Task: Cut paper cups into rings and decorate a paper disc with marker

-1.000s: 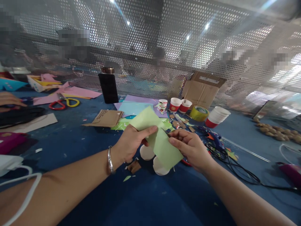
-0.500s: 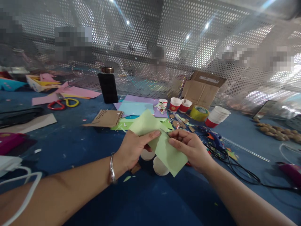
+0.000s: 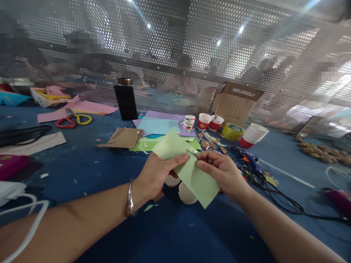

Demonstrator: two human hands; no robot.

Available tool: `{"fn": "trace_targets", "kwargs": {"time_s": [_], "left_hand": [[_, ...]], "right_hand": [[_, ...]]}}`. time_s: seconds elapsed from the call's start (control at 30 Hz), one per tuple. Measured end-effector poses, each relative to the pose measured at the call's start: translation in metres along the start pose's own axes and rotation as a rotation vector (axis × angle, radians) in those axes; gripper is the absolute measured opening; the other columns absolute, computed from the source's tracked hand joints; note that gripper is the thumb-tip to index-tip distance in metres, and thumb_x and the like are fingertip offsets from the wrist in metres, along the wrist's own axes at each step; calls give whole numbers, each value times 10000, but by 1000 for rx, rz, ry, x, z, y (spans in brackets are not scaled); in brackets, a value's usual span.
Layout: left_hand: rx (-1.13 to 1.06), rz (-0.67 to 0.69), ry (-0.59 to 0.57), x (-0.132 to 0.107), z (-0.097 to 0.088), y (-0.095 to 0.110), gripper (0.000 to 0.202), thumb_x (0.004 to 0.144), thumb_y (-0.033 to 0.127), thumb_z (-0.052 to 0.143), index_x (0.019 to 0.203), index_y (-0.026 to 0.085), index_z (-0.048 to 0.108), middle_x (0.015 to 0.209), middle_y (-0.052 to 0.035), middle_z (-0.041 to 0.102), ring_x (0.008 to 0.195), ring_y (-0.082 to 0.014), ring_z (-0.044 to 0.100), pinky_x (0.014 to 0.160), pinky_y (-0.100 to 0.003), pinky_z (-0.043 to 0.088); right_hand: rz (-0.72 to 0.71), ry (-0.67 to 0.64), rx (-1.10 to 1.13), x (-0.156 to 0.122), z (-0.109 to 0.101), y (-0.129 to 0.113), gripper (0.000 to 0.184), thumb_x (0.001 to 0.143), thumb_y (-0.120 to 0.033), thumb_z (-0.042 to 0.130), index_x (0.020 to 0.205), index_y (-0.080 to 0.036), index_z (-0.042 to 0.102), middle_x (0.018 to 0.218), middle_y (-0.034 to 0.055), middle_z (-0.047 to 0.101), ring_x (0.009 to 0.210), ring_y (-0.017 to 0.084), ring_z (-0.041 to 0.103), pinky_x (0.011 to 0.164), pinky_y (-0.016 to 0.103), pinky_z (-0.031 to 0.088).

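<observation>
My left hand, with a silver bangle on the wrist, pinches a light green sheet of paper above the blue table. My right hand meets it from the right, closed around a small pair of scissors. Only the thin dark blade shows at the paper's upper edge, plus a bit of red handle under the palm. Two white paper cups lie on the table just beneath the sheet, partly hidden by it.
Behind stand a black bottle, coloured paper sheets, red-and-white cups, a yellow tape roll, a stack of cups and a cardboard box. A glue gun and cables lie right. Red-yellow scissors lie far left.
The green sheet has slid a little down and to the right between my hands. Another person's hand at the far left edge has gone from view.
</observation>
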State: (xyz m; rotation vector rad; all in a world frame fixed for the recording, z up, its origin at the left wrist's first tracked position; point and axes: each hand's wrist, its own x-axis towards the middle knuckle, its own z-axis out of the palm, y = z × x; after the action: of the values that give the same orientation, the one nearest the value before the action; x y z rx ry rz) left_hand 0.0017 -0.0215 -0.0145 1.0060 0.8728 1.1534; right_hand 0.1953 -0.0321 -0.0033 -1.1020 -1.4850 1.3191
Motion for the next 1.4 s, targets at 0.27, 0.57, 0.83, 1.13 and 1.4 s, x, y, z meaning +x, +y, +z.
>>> {"fn": "trace_targets", "kwargs": {"time_s": [0.27,0.57,0.83,1.13,1.4], "left_hand": [[-26,-50,1,0,2,0,362,716,371,839,947,154,662,813,-27,645,618,-115,560,475,-213,416],[-54,-105,0,-2,4,1,382,696,361,848,962,161,658,823,-24,649,598,-107,562,468,-208,406],[-53,-76,25,-2,4,1,374,720,397,830,970,172,666,853,-36,663,663,-135,586,530,-242,444],[-22,-30,85,-5,6,-2,377,717,436,823,962,174,709,874,-63,686,709,-169,595,542,-258,470],[1,-53,106,-6,6,-3,413,706,450,829,1003,188,711,923,-67,705,700,-168,609,517,-255,471]], "right_hand": [[18,2,2,0,2,-2,298,793,-421,788,909,-169,676,707,-27,603,577,68,507,485,180,369],[25,-1,2,0,1,0,272,810,-416,770,917,-184,677,699,-34,591,564,68,505,470,181,365],[32,4,-32,-1,2,-2,279,802,-427,762,914,-187,672,730,-11,608,593,98,521,497,208,380],[-7,6,-13,-1,3,-3,289,785,-422,787,902,-181,680,707,-27,580,605,84,500,521,204,375],[6,14,-26,0,4,-2,288,785,-433,780,895,-186,684,711,-19,594,602,95,512,522,217,381]]}}
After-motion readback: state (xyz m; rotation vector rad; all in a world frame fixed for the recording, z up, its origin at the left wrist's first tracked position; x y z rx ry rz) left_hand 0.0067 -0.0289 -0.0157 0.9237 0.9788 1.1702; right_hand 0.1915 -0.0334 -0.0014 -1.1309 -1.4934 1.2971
